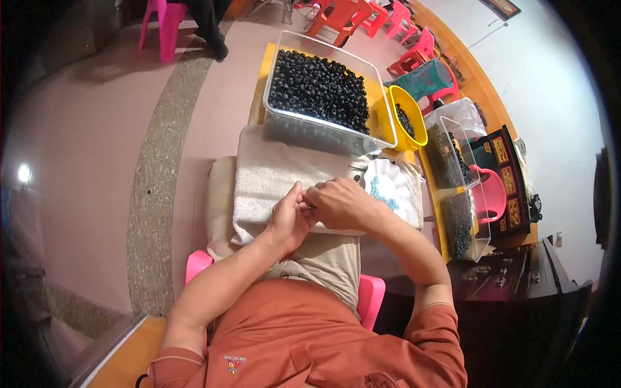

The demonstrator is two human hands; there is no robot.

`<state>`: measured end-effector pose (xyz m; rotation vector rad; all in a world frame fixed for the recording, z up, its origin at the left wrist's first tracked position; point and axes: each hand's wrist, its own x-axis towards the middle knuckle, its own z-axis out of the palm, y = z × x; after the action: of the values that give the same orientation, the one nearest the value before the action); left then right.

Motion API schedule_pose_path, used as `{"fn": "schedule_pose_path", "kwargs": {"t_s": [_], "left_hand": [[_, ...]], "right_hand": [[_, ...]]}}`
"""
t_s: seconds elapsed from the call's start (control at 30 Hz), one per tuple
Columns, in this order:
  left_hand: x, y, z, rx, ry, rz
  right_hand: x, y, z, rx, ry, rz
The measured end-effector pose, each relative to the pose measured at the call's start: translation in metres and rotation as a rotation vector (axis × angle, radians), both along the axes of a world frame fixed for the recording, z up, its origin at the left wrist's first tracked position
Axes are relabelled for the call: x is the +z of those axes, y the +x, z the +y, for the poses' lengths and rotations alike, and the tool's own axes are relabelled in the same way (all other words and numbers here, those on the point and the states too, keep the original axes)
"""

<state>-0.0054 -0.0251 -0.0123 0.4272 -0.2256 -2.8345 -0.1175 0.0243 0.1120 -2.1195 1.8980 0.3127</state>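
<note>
My left hand and my right hand meet above a white towel spread over my lap and the table edge. The fingers of both are curled together, and a small dark thing seems to be pinched between them; it is mostly hidden. Just right of my right hand lies a white paper or cloth with a patch of tiny blue pieces on it. A few small black pieces lie at its left edge. Beyond the towel stands a clear plastic bin filled with small black ring-like pieces.
A yellow basket with more black pieces stands right of the bin. Clear containers line the right side, beside a pink chair. Another person's leg and a pink stool are at the far left.
</note>
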Motion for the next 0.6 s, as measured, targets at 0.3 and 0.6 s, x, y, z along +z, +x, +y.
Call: {"fn": "schedule_pose_path", "kwargs": {"t_s": [0.3,0.6], "left_hand": [[-0.006,-0.002,0.005,0.028,0.027,-0.088],[0.002,0.000,0.001,0.113,-0.067,-0.153]], "right_hand": [[-0.007,0.006,0.000,-0.060,-0.015,0.067],[-0.017,-0.025,0.000,-0.276,-0.278,-0.031]]}}
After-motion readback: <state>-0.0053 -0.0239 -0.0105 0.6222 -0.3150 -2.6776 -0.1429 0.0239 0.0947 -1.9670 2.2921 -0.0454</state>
